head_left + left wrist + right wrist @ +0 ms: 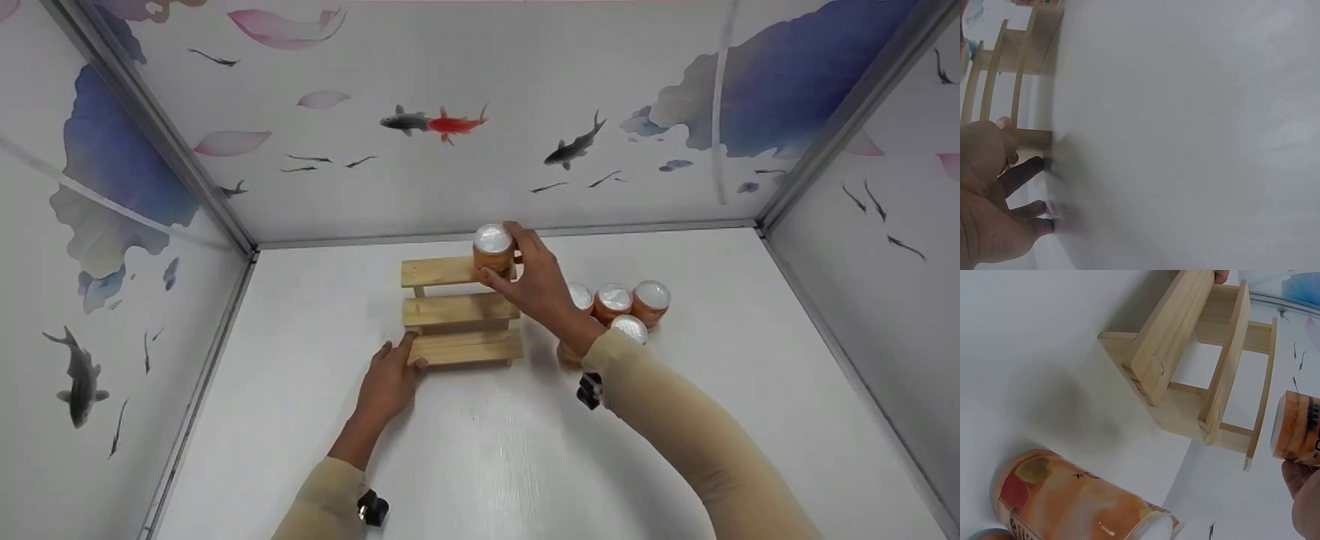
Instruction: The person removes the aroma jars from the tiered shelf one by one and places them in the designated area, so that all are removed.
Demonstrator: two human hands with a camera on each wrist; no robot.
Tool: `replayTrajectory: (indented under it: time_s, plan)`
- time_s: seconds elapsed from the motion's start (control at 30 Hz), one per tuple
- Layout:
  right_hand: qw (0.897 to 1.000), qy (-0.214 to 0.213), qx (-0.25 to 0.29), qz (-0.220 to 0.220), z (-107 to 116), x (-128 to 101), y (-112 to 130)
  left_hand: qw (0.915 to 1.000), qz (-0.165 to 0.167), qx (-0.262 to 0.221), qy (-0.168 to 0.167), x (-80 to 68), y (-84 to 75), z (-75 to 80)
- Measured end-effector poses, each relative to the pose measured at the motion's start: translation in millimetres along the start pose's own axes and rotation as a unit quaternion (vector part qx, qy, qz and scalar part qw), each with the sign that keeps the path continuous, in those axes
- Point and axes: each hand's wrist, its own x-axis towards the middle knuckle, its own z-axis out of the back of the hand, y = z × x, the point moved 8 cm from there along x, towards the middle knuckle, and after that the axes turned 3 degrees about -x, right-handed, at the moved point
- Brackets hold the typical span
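My right hand point(540, 289) grips an orange can point(493, 255) with a silvery lid between thumb and fingers. The can is upright and overlaps the right part of the top step in the head view; in the right wrist view the same can point(1300, 427) shows beside that step. The three-step wooden rack point(461, 349) stands on the table. At the left end of its lowest step, my left hand point(388, 379) holds the rack, thumb at the front edge. Its other fingers point(1030, 209) reach down by the table surface in the left wrist view.
To the right of the rack stand several more orange cans point(651, 304), partly hidden by my right wrist. One printed can point(1072, 495) is close in the right wrist view. White panels point(480, 180) with painted fish enclose the white table point(480, 457) at the back and sides.
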Motion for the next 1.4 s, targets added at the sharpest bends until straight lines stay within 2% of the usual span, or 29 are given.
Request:
replayTrajectory:
  time_s: [0.1,0.33,0.5,0.77,1.13,1.4]
  plan:
    - [1.0,-0.005,-0.009,-0.008,7.4,-4.3,-7.6,1.0,0.003,-0.007,0.003,-0.2,1.2,-0.1]
    - [0.999,-0.005,-0.007,-0.031,23.8,-13.6,-21.9,0.9998,-0.016,-0.013,-0.004,-0.6,-0.2,1.7]
    - [0.999,-0.007,0.0,-0.037,35.0,-22.1,-29.9,0.9998,-0.015,-0.016,-0.002,-0.9,0.6,0.9]
    - [0.998,-0.014,-0.027,-0.052,55.5,-38.2,-41.6,0.9997,-0.022,-0.014,-0.002,-1.8,-1.0,1.4]
    - [0.997,-0.029,-0.027,-0.069,87.8,-61.5,-56.7,0.9996,-0.02,-0.02,0.005,-3.2,-1.5,1.9]
    - [0.995,-0.05,-0.049,-0.072,110.5,-81.7,-67.8,0.999,-0.033,-0.029,-0.012,-1.5,-2.3,3.7]
